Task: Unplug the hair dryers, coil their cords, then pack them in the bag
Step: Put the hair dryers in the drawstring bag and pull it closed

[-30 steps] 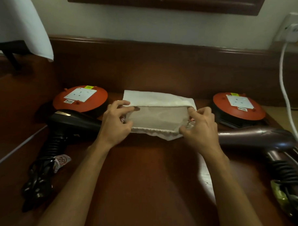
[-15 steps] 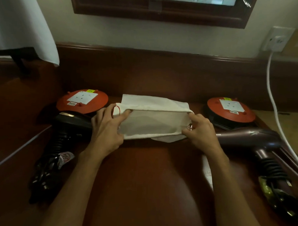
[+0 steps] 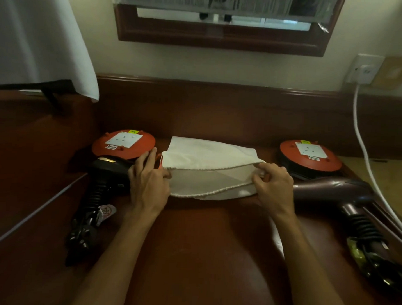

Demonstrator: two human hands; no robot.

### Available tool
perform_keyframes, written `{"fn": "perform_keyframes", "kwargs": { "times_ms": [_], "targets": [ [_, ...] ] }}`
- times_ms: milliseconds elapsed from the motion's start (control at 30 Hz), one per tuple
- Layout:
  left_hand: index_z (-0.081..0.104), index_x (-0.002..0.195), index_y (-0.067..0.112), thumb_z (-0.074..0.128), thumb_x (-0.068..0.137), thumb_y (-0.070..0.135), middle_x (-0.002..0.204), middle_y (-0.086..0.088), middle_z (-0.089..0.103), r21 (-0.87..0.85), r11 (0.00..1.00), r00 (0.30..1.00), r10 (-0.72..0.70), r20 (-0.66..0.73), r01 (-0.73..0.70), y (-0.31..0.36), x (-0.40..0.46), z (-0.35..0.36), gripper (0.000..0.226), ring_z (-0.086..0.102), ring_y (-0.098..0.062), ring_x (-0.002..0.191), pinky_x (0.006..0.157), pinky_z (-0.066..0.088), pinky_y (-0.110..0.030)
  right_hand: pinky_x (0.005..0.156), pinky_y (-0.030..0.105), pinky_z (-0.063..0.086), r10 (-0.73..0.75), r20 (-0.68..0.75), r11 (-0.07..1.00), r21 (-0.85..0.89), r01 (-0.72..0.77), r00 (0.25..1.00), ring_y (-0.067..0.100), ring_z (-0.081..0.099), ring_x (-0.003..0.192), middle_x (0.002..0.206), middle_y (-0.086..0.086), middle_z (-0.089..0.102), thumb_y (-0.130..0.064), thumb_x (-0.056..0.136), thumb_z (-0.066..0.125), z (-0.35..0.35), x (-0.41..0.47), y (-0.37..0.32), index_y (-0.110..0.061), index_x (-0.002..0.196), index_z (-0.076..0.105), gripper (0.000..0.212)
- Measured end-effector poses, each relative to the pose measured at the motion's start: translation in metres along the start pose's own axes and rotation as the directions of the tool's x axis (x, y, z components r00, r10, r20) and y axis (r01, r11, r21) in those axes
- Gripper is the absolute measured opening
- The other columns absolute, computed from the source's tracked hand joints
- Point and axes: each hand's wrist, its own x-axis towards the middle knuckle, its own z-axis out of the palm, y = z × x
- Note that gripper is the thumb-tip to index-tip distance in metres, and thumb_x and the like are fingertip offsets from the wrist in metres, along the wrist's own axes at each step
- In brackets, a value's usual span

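Far left, on the dark wooden desk [image 3: 203,255]: black hair dryer [image 3: 108,172], nozzle toward the middle, handle pointing near, cord bundled [image 3: 78,237] beside the handle with a white tag on it. Just behind it, an orange cord reel [image 3: 124,144] with a white socket plate on top. Left hand [image 3: 148,184] curled closed, pinching the left edge of the cream drawstring bag [image 3: 209,155] at its mouth, a bit of red drawstring showing by the thumb. Bag flat on the desk at centre, mouth facing near and pulled open. Right hand [image 3: 274,187] closed likewise, fingertips gripping the bag's upper lip on the right and lifting it. Further right, a maroon hair dryer [image 3: 335,191] lying on its side, coiled cord [image 3: 374,261] near its handle. Behind it, a second orange reel [image 3: 310,155]. Far right, a white cable [image 3: 364,146] hanging from a wall socket [image 3: 364,69].
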Motion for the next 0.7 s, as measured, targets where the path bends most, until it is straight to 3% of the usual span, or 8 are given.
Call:
{"fn": "perform_keyframes", "kwargs": {
  "times_ms": [100, 233, 333, 467, 600, 700],
  "targets": [
    [0.080, 0.111, 0.023, 0.074, 0.087, 0.009, 0.168, -0.011, 0.025, 0.042, 0.997, 0.996, 0.067, 0.051, -0.069, -0.005, 0.000, 0.001, 0.029, 0.017, -0.035, 0.155, 0.120, 0.018, -0.060, 0.098, 0.052, 0.039, 0.024, 0.031, 0.988, -0.152, -0.019, 0.999, 0.021, 0.049, 0.098, 0.101, 0.007, 0.066, -0.009, 0.091, 0.068, -0.008, -0.010, 0.006, -0.009, 0.125, 0.069, 0.034],
    [0.076, 0.121, 0.028, 0.075, 0.087, 0.020, 0.173, -0.008, 0.008, -0.028, 1.000, 0.997, -0.010, 0.075, 0.012, -0.022, -0.005, -0.016, 0.035, 0.000, -0.034, 0.157, 0.121, 0.008, -0.063, 0.094, 0.046, 0.033, -0.022, 0.163, 0.913, -0.398, 0.086, 0.986, 0.025, 0.046, 0.103, 0.099, -0.001, 0.054, -0.021, 0.091, 0.068, -0.035, -0.022, 0.013, -0.021, 0.126, 0.069, 0.035],
    [0.076, 0.119, 0.031, 0.074, 0.091, 0.033, 0.173, -0.007, 0.005, 0.038, 0.996, 0.995, -0.079, 0.067, 0.077, -0.026, -0.004, -0.029, 0.028, -0.003, -0.035, 0.157, 0.121, 0.005, -0.062, 0.091, 0.039, 0.027, -0.026, 0.292, 0.829, -0.528, 0.184, 0.956, 0.020, 0.046, 0.109, 0.104, -0.005, 0.059, -0.031, 0.098, 0.058, -0.044, -0.036, 0.010, -0.030, 0.124, 0.069, 0.028],
    [0.078, 0.115, 0.030, 0.078, 0.086, 0.029, 0.172, -0.010, 0.013, 0.052, 0.997, 0.997, -0.052, 0.055, 0.049, -0.022, -0.015, -0.028, 0.028, 0.003, -0.037, 0.157, 0.119, 0.009, -0.063, 0.095, 0.040, 0.027, 0.081, 0.235, 0.853, -0.520, 0.055, 0.969, 0.022, 0.048, 0.118, 0.110, -0.002, 0.062, -0.025, 0.098, 0.059, -0.038, -0.046, 0.007, -0.024, 0.123, 0.071, 0.028],
    [0.080, 0.109, 0.034, 0.080, 0.083, 0.031, 0.171, -0.009, 0.016, 0.057, 0.998, 0.995, -0.019, 0.098, 0.013, -0.035, -0.033, -0.030, 0.027, 0.006, -0.036, 0.156, 0.120, 0.012, -0.061, 0.084, 0.034, 0.022, 0.108, 0.237, 0.923, -0.384, -0.009, 0.965, 0.016, 0.045, 0.101, 0.091, -0.007, 0.055, -0.032, 0.099, 0.060, -0.041, -0.050, 0.015, -0.025, 0.103, 0.074, 0.017],
    [0.082, 0.101, 0.035, 0.083, 0.081, 0.032, 0.170, -0.008, 0.020, 0.010, 0.998, 0.990, 0.062, 0.123, -0.064, -0.039, -0.043, -0.036, 0.020, 0.012, -0.034, 0.155, 0.119, 0.014, -0.060, 0.084, 0.034, 0.033, 0.097, 0.290, 0.928, -0.372, 0.019, 0.952, 0.014, 0.043, 0.096, 0.096, -0.005, 0.061, -0.030, 0.098, 0.062, -0.053, -0.056, 0.019, -0.022, 0.110, 0.077, 0.020]
  ]
}}
